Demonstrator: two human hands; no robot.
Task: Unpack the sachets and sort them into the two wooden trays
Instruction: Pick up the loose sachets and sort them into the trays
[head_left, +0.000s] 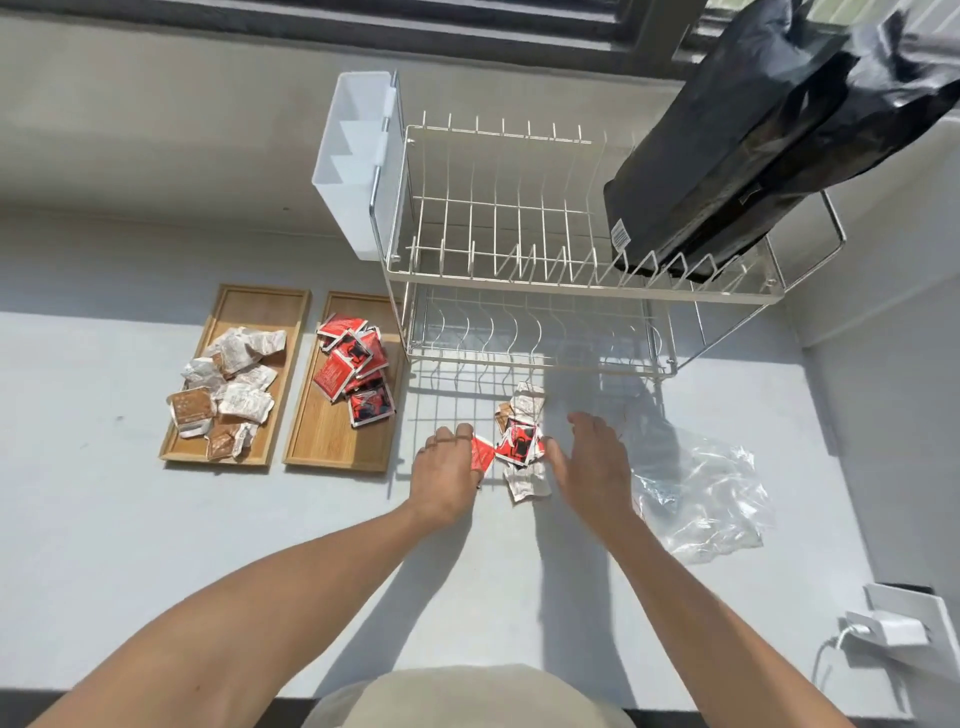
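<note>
Presently, a small pile of unsorted sachets (521, 441), red and pale mixed, lies on the white surface (156, 519) just in front of the dish rack (530, 249). The left hand (445, 474) rests at the pile's left edge, its fingers (464, 432) curled onto a red sachet (481, 454); whether they pinch it, I cannot tell. The right hand (589, 462) sits at the pile's right edge, fingers spread and holding nothing. To the left, two wooden trays lie side by side: the left tray (244, 306) carries pale and brown sachets (228, 389), the right tray (337, 441) carries red sachets (356, 369). A crumpled clear plastic bag (701, 499) lies right of the hands. A black bag (753, 145) rests on the rack's upper tier.
</note>
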